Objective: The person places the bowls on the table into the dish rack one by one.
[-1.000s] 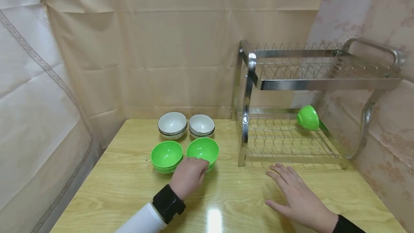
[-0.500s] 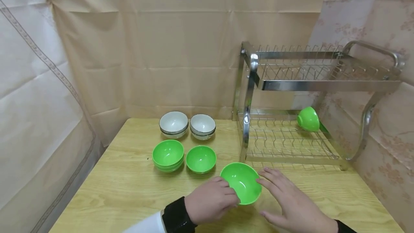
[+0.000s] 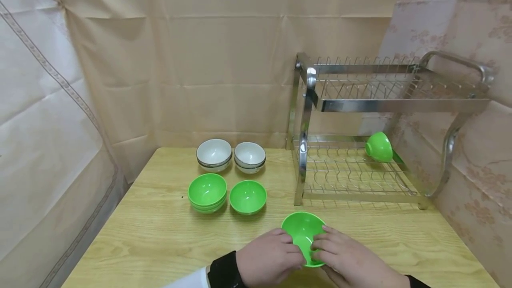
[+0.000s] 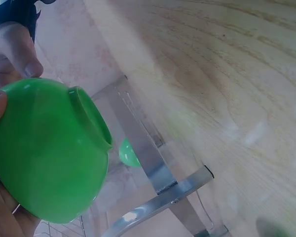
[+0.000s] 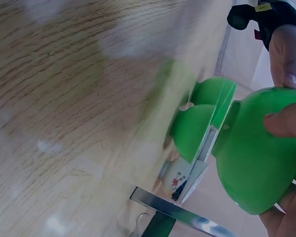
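Just above the front of the table, both hands hold a green bowl [image 3: 301, 230] tilted in the head view. My left hand [image 3: 270, 257] grips its left rim, with fingers curled over the edge. At the right side, my right hand [image 3: 354, 257] has its fingers inside the bowl and its thumb on the outside, as the right wrist view shows. The bowl's outer wall [image 4: 52, 153] and foot ring fill much of the left wrist view. On the table, a single green bowl [image 3: 248, 197] sits beside a stack of green bowls [image 3: 207, 190].
Two stacks of white bowls, left [image 3: 214, 152] and right [image 3: 250, 154], stand behind the green ones. A two-tier metal dish rack [image 3: 400, 105] occupies the right rear. On its lower tier, one green bowl [image 3: 380, 147] leans on its side.
My left hand has lifted the top green bowl off the right-hand stack and brought it forward and right. My right hand has moved in and taken hold of its right side.
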A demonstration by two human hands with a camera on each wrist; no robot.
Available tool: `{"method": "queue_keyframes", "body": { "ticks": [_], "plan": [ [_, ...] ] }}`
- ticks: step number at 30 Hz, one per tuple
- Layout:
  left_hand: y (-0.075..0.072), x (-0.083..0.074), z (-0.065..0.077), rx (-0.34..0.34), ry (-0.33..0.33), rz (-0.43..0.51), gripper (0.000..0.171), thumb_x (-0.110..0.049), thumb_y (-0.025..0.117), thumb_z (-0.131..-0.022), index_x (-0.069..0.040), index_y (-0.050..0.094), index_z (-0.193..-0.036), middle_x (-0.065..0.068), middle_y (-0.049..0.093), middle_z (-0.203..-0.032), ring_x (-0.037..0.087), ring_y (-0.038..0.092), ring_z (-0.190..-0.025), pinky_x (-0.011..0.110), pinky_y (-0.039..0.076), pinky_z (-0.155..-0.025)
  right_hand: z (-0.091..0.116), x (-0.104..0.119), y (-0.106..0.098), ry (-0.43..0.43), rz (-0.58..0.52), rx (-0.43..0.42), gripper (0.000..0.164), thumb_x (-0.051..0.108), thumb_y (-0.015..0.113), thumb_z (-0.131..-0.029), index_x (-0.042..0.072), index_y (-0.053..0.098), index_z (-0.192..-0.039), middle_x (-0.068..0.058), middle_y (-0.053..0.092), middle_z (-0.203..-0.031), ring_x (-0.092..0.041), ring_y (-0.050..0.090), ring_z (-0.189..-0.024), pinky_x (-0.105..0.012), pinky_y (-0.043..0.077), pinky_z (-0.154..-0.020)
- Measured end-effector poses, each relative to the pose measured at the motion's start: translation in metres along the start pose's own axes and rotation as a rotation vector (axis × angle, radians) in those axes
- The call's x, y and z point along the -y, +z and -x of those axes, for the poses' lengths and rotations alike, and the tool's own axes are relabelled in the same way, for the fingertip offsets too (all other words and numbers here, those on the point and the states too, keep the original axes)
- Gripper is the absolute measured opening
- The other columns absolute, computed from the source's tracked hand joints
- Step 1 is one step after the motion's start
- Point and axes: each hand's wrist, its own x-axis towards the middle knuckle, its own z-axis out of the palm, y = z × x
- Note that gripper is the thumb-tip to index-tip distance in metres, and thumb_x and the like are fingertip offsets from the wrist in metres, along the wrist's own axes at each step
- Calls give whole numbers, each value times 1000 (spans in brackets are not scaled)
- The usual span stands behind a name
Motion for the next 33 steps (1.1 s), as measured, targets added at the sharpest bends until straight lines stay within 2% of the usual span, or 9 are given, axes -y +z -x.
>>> {"method": "queue_keyframes", "body": {
  "ticks": [4,6,9,11,22,23,27,29,33],
  "plan": [
    [0,0,0,5,-1,-4,8,-31,64,-97,-27,71,-99,-20,68,-96,-1,54,-86,17,41,-88,0,1,-1,-22,19,38,26,14,41,-105,21,66,-102,9,64,-107,-9,59,-104,-37,35,-109],
    [0,-1,-1,8,-2,0,8,-30,64,-97,-27,71,-100,-20,68,-96,0,54,-87,18,41,-88,2,1,-3,-20,25,64,19,11,52,-97,22,66,-104,9,63,-108,-7,59,-105,-35,31,-112],
    [-1,-1,-2,14,-3,-1,8,-30,65,-97,-27,71,-100,-20,67,-96,-1,55,-88,18,41,-89,3,1,-3,-21,39,82,28,10,62,-80,22,65,-105,10,63,-108,-7,59,-106,-33,26,-115],
    [-1,-1,-3,20,-5,-2,8,-30,65,-97,-27,71,-100,-19,67,-97,-1,55,-89,18,41,-90,4,1,-3,-30,47,75,31,8,63,-78,21,65,-105,9,63,-108,-7,59,-105,-33,25,-115],
    [-1,0,-8,29,-37,4,11,-30,65,-96,-26,70,-104,-18,67,-100,-1,58,-98,20,41,-96,5,3,0,-2,89,14,35,0,50,-72,20,63,-98,13,62,-97,-3,60,-94,-31,23,-117],
    [-1,0,-8,22,-44,-3,12,-30,64,-97,-26,70,-106,-18,67,-101,0,58,-99,20,41,-97,4,3,0,15,75,14,34,2,52,-77,19,64,-103,11,64,-101,-5,61,-97,-30,23,-117],
    [1,1,-10,-9,-92,-32,23,-34,61,-98,-24,67,-119,-13,65,-115,5,56,-112,25,39,-105,5,7,-2,164,-16,4,21,15,52,-101,21,63,-118,8,66,-116,-12,63,-108,-27,32,-113],
    [2,2,-10,-34,-127,-26,35,-39,60,-98,-23,62,-129,-7,60,-128,11,51,-123,30,35,-110,6,10,-6,275,-57,9,25,22,59,-100,21,60,-125,3,64,-125,-18,63,-112,-29,43,-104],
    [5,3,-10,-83,-186,-46,59,-55,57,-95,-21,50,-143,4,44,-148,22,38,-139,38,30,-115,9,11,-18,580,-102,36,37,10,69,-92,19,57,-126,3,65,-121,-18,64,-107,-39,57,-83]
  ]
}}
